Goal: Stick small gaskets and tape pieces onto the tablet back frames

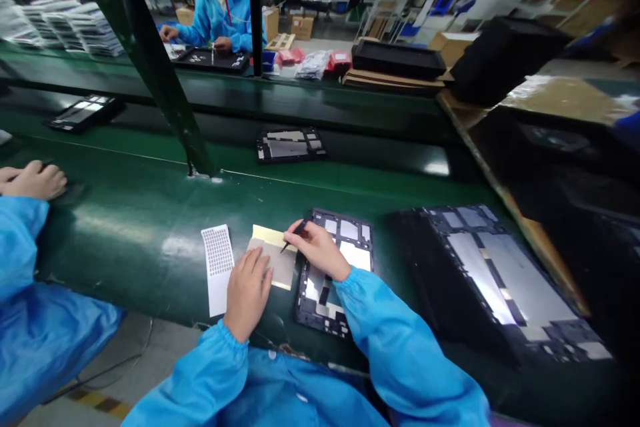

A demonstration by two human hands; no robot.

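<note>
My right hand (319, 250) grips a pair of black tweezers (293, 237), their tip pointing down at a greyish-beige sheet (281, 268) with a yellow strip along its top edge. Flat on the left part of that sheet lies my left hand (249, 293), fingers stretched out and holding nothing. A white label sheet (218, 270) with rows of small dark marks is just left of it. Beneath my right hand and forearm, partly hidden, is a black tablet-like frame (357, 230) with silver plates.
More such frames lie on the belt: one middle (291, 145), one far left (83, 112). A stack of black trays carrying a frame (510, 273) stands right. A co-worker's hand (37, 180) rests at left; another person (220, 13) works opposite. A slanted post (150, 67) rises from the bench.
</note>
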